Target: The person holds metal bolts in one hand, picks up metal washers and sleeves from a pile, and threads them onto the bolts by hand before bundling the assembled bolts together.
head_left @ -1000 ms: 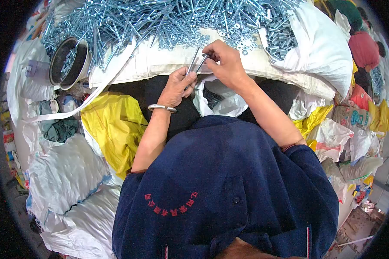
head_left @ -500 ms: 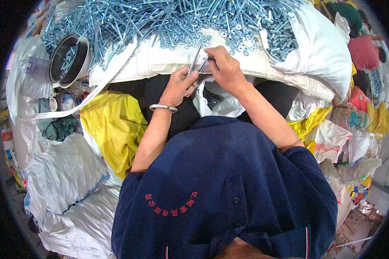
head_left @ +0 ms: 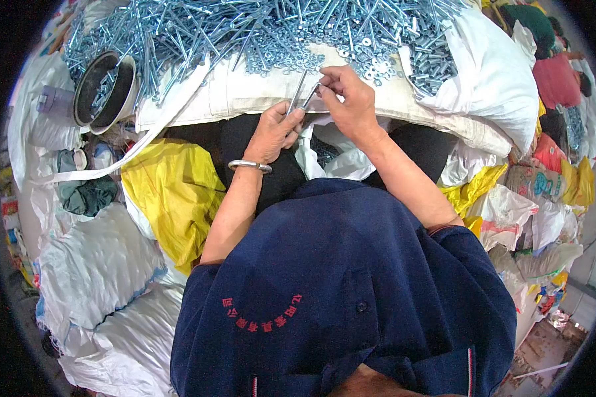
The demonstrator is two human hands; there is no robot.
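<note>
My left hand (head_left: 276, 134), with a metal bangle (head_left: 250, 165) at the wrist, pinches metal bolts (head_left: 298, 92) that point up and away from me. The fingertips of my right hand (head_left: 348, 102) are closed at the upper end of the right-hand bolt (head_left: 310, 96); whatever small part they hold there is too small to name. Both hands are just over the near edge of a white cloth (head_left: 258, 92). Beyond them lie heaps of long bolts (head_left: 179, 40), washers (head_left: 375, 68) and short metal sleeves (head_left: 430, 63).
A round bowl (head_left: 131, 86) with a few metal parts stands at the left. A yellow bag (head_left: 172, 192) and white sacks (head_left: 102, 264) lie at my left. A white sack (head_left: 503, 86) and more bags are at the right. Another person in red (head_left: 555, 81) is at the upper right.
My right hand has dipped slightly along the bolt and then come back up a little, its fingers still near the bolt's end. My left hand has barely moved.
</note>
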